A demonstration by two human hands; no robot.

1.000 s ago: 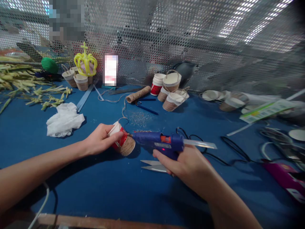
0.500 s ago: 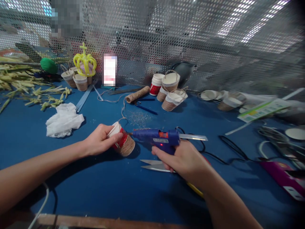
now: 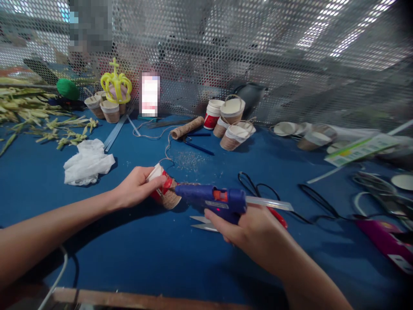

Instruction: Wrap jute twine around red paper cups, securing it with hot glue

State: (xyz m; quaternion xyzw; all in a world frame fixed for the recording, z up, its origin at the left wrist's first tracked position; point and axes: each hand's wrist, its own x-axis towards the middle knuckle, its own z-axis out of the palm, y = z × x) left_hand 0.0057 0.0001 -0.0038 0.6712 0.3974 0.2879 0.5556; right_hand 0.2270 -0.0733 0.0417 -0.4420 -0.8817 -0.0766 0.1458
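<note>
Red-and-white cup (image 3: 159, 191), its lower part wound with twine (image 3: 171, 199), sits tilted in the left hand (image 3: 137, 187), pinched between thumb and fingers just above the blue desk (image 3: 135, 254). The right hand (image 3: 254, 224) wraps the grip of a blue glue gun (image 3: 209, 199), index finger at the trigger, nozzle at the twine's edge; whether the tip makes contact is unclear. A clear glue stick (image 3: 271, 203) juts from the gun's rear.

From the cup, open scissors (image 3: 203, 224) lie at four o'clock, partly hidden by the right hand. A loose strand leads toward a twine roll (image 3: 187, 128) at one o'clock. Twine-covered cups (image 3: 235, 137) cluster between one and two o'clock, beside a red-and-white container (image 3: 213, 115). A yellow crown (image 3: 116, 86) stands at eleven o'clock, and crumpled white cloth (image 3: 87, 163) rests between nine and ten.
</note>
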